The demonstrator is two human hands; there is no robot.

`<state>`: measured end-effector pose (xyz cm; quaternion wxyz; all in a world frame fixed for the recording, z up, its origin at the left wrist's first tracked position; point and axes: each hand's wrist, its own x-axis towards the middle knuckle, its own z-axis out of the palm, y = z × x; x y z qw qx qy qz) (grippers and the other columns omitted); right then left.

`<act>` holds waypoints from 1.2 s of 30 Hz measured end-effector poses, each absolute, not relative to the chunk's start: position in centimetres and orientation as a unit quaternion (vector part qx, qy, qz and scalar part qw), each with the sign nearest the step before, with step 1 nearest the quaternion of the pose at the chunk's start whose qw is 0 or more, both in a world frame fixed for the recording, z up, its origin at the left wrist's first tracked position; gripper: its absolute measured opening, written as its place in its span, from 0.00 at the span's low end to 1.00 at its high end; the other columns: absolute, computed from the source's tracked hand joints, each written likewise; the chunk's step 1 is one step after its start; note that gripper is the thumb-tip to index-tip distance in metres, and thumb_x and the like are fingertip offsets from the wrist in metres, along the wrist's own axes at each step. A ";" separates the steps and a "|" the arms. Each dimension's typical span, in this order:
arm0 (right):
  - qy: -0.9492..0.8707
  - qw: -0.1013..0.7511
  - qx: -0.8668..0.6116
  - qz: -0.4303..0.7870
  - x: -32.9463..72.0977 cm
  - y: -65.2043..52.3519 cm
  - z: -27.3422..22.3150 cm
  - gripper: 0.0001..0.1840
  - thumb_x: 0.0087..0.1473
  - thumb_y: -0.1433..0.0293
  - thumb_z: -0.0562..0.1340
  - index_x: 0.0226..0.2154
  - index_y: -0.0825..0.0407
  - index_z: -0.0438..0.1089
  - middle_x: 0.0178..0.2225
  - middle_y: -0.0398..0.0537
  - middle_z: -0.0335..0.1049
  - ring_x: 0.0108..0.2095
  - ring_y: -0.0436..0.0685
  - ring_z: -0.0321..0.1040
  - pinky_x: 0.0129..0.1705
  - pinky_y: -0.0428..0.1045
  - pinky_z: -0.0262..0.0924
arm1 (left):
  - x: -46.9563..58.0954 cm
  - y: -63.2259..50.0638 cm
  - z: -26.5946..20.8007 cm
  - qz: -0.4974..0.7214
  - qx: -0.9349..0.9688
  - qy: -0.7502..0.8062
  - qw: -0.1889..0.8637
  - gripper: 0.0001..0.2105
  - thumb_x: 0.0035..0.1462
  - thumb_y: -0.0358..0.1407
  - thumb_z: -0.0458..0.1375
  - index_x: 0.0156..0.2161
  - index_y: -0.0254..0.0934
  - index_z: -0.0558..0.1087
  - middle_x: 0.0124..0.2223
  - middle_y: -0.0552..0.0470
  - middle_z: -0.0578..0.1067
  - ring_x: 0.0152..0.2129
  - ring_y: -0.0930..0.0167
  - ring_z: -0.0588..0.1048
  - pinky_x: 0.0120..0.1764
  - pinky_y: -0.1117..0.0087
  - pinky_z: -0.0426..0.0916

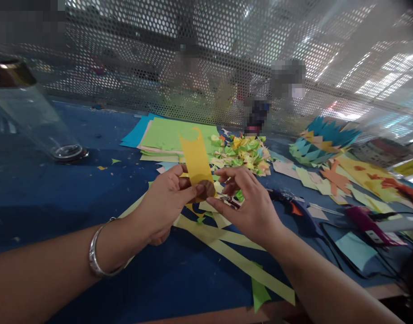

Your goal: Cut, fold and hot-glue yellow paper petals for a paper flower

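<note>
A yellow paper strip stands tilted up in the middle of the head view, a curved notch at its top end. My left hand pinches its lower part between thumb and fingers. Just to the right, my right hand has its thumb and fingers apart, the fingertips close beside the strip's lower edge. Whether the right thumb touches the strip, I cannot tell. A small dark red object beneath the right fingers is mostly hidden. Under both hands lie long pale yellow-green paper strips and small paper scraps.
Behind the hands lies a stack of coloured paper sheets, beside a heap of small folded paper pieces. Right are a blue glue gun, a magenta device, cables and a paper crown. A clear bottle stands left.
</note>
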<state>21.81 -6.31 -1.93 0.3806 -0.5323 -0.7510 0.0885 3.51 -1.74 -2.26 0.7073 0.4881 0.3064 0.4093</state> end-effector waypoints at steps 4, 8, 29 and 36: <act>-0.790 0.346 -0.504 0.054 21.7 -6.6 -1.9 0.17 0.56 0.68 0.66 0.48 0.51 0.67 0.45 0.52 0.66 0.41 0.57 0.67 0.41 0.53 0.66 | 3.4 -1.9 -2.1 0.402 0.490 0.300 0.713 0.15 0.54 0.34 0.66 0.47 0.40 0.72 0.43 0.48 0.81 0.38 0.68 0.78 0.43 0.68 0.72; -0.789 0.344 -0.506 0.055 21.6 -6.6 -1.9 0.16 0.55 0.70 0.66 0.47 0.50 0.67 0.43 0.51 0.66 0.40 0.57 0.66 0.40 0.53 0.65 | 3.5 -2.1 -1.7 0.387 0.493 0.300 0.719 0.09 0.57 0.34 0.63 0.44 0.39 0.75 0.43 0.47 0.81 0.38 0.67 0.78 0.44 0.67 0.72; -0.763 0.377 -0.516 0.096 21.5 -6.3 -2.0 0.15 0.52 0.70 0.67 0.43 0.50 0.66 0.39 0.48 0.64 0.35 0.54 0.65 0.33 0.50 0.65 | 3.7 -2.2 -2.0 0.388 0.463 0.289 0.742 0.13 0.62 0.35 0.57 0.51 0.43 0.76 0.45 0.47 0.81 0.40 0.65 0.79 0.41 0.67 0.73; -0.764 0.377 -0.513 0.105 21.5 -6.4 -1.8 0.13 0.53 0.71 0.66 0.42 0.50 0.66 0.39 0.48 0.64 0.35 0.53 0.64 0.34 0.50 0.65 | 3.5 -2.4 -1.9 0.387 0.518 0.287 0.706 0.18 0.59 0.32 0.61 0.55 0.42 0.71 0.44 0.48 0.82 0.40 0.67 0.80 0.46 0.68 0.73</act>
